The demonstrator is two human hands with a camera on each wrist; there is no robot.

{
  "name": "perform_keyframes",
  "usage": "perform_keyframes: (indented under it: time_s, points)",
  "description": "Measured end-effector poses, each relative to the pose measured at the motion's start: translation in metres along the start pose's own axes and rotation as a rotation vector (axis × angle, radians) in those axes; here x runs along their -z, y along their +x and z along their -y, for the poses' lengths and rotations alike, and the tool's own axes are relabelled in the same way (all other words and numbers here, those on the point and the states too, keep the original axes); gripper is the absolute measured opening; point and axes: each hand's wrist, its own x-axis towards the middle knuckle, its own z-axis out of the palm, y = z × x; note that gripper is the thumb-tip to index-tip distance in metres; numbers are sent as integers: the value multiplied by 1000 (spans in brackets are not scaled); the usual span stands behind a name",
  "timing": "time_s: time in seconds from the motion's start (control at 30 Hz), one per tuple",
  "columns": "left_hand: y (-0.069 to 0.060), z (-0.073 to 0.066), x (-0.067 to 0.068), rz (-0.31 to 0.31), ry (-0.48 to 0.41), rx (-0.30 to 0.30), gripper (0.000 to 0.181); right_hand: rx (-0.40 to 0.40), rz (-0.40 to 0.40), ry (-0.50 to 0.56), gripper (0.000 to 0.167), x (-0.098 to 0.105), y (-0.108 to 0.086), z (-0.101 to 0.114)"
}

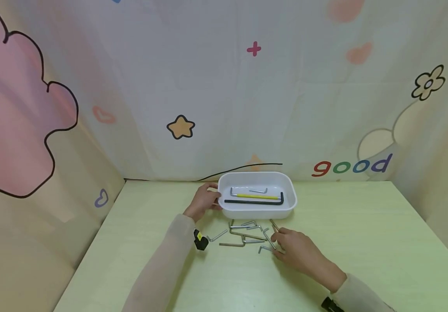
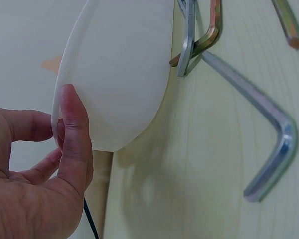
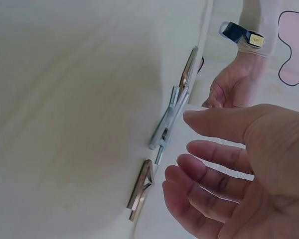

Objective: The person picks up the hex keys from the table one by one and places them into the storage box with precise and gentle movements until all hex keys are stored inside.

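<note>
In the head view, the left hand [image 1: 202,203] grips the near end of a white tray [image 1: 257,214], which stands on the counter [image 1: 364,242] just to that hand's right. Inside the tray, farther right of the same hand, lie a black hex key [image 1: 253,202], a yellow-sleeved hex key [image 1: 258,197] and a small silver hex key [image 1: 258,191]. The right hand [image 1: 302,253] is low over the counter beside a scatter of loose hex keys [image 1: 232,245], most of them to its left; whether its fingertips touch the nearest ones cannot be told. In the left wrist view, the left hand's thumb lies against the tray's outer wall and its other fingers are behind the rim, pinching it. A bent silver hex key [image 2: 284,134] lies on the counter near that hand, apart from it. In the right wrist view, the right hand's fingers are loosely bent, its thumb well apart from them, with nothing between. Silver and bronze-coloured hex keys lie just beyond its fingertips, and the left hand appears farther off, past its thumb.
</note>
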Motion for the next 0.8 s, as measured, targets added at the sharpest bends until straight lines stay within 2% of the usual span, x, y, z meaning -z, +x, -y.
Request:
perform_keyframes:
  time_s: [0.27,0.47,0.57,0.8]
  points:
    - [-2,-1,1,3,2,-6,40,8,-4,16,22,-8,-2,-3]
    - [-3,-2,0,-4,-1,-8,39,49,-53,1,21,-12,-5,-6]
    - [-4,-2,0,-7,0,-9,38,38,-56,10,20,-13,-6,-6]
    - [-5,-3,0,-3,3,-9,38,-30,3,53,18,-14,-8,-5]
